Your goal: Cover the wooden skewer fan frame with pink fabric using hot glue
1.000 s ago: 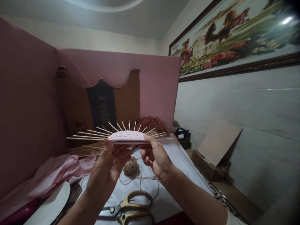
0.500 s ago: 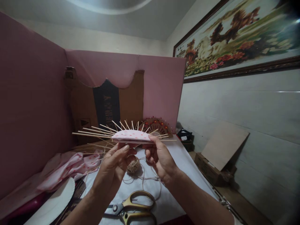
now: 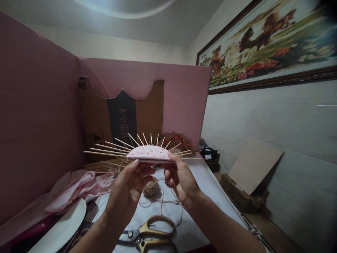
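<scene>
A round disc covered in pink dotted fabric (image 3: pixel 149 153), with several thin wooden skewers (image 3: pixel 105 151) sticking out around its rim, is held level above the table. My left hand (image 3: pixel 129 184) grips its near left edge, fingers curled under and thumb on top. My right hand (image 3: pixel 180 177) pinches its near right edge in the same way. A ball of jute twine (image 3: pixel 150 187) lies on the white table (image 3: pixel 189 228) just below my hands, its loose strand trailing toward me.
Gold-handled scissors (image 3: pixel 147 235) lie at the near table edge. Pink dotted cloth (image 3: pixel 79 188) and a white paper plate (image 3: pixel 61 228) are at the left. A second decorated disc (image 3: pixel 179 140) leans against the pink cardboard screen (image 3: pixel 39 116). Boxes (image 3: pixel 237 193) stand on the floor at right.
The skewered disc has stayed in both hands and tilted slightly toward me. My left fingers shifted along its near edge. The view has drifted a little to the left.
</scene>
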A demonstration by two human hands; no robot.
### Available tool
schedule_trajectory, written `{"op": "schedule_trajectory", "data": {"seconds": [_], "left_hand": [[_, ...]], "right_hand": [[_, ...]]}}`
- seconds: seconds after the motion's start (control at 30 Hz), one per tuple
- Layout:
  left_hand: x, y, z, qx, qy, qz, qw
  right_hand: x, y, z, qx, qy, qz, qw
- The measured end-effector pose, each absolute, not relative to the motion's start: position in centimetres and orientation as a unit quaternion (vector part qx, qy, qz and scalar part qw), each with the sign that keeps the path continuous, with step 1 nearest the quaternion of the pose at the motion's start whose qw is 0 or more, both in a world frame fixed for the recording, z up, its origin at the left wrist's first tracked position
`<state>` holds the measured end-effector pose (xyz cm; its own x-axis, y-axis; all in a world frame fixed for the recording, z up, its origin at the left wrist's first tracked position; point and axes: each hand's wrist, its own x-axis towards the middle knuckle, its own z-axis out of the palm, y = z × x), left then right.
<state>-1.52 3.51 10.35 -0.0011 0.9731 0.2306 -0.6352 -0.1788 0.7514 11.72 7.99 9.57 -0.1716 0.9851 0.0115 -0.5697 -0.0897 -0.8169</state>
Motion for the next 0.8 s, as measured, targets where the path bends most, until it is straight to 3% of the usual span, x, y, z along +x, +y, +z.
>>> {"op": "schedule_trajectory", "data": {"seconds": [0.27,0.5,0.8], "left_hand": [[-1.0,3.2,10.9,0.357,0.181,0.713,0.575],[-1.1,3.1,11.0,0.281,0.179,0.723,0.605],[-1.8,1.9,11.2,0.434,0.149,0.660,0.595]], "right_hand": [[10.5,7.1,9.1,-0.229,-0.480,0.598,0.599],[10.2,6.4,8.2,-0.168,-0.607,0.546,0.552],[10.4,5.7,7.8,-0.159,-0.639,0.528,0.536]]}}
